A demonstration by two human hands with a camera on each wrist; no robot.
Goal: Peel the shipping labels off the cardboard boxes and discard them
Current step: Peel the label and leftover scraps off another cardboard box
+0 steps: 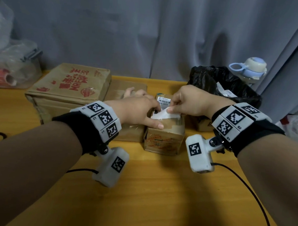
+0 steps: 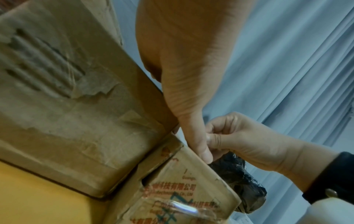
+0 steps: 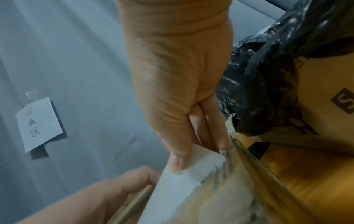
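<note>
A small cardboard box stands mid-table, sealed with clear tape. On its top is a white shipping label, its near part lifted and curled up, while the barcode end is still stuck down. My right hand pinches the lifted flap between thumb and fingers; the right wrist view shows the thumb on the white label. My left hand lies over the box's left side, fingers stretched out. Its thumb presses on the box's edge.
A large red-printed box and a flatter box sit to the left and behind. At the back right, a black rubbish bag holds peeled labels. Behind it stands a blue-lidded bottle. A clear plastic container is far left.
</note>
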